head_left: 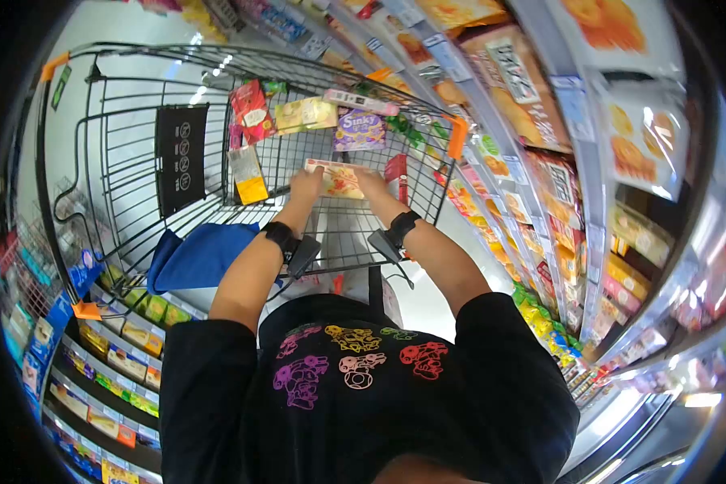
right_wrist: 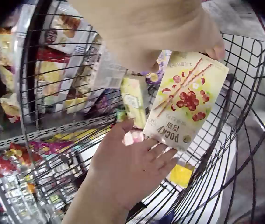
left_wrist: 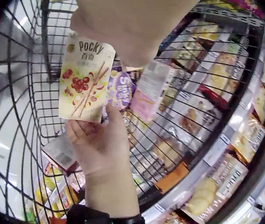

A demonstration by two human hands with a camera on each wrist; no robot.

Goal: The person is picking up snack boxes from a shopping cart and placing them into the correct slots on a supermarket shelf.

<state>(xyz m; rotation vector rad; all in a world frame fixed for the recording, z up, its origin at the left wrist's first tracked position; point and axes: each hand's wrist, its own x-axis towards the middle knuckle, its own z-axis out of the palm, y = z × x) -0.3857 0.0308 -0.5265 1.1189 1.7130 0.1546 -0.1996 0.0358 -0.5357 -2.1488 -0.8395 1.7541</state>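
Observation:
A cream Pocky box [head_left: 340, 181], printed with red berries and biscuit sticks, is held over the shopping cart [head_left: 137, 230] between both hands. My left hand [head_left: 303, 190] holds one end, and my right hand [head_left: 373, 187] the other. In the left wrist view, the right hand's fingers lie at the lower edge of the Pocky box [left_wrist: 83, 81], thumb beside it. From the right wrist, the left hand [right_wrist: 128, 168] shows its fingers at the end of the Pocky box [right_wrist: 188, 98]. Close by are a purple Sinky pack [head_left: 360, 131] and a red box [head_left: 396, 177].
Also in the cart lie a red pack [head_left: 252, 113], a pale yellow box [head_left: 306, 115], a long pink-and-white box [head_left: 361, 102] and a yellow-and-white box [head_left: 248, 173]. Blue cloth [head_left: 206, 258] hangs at the cart's near side. Shelves of packaged snacks [head_left: 516, 81] line the right.

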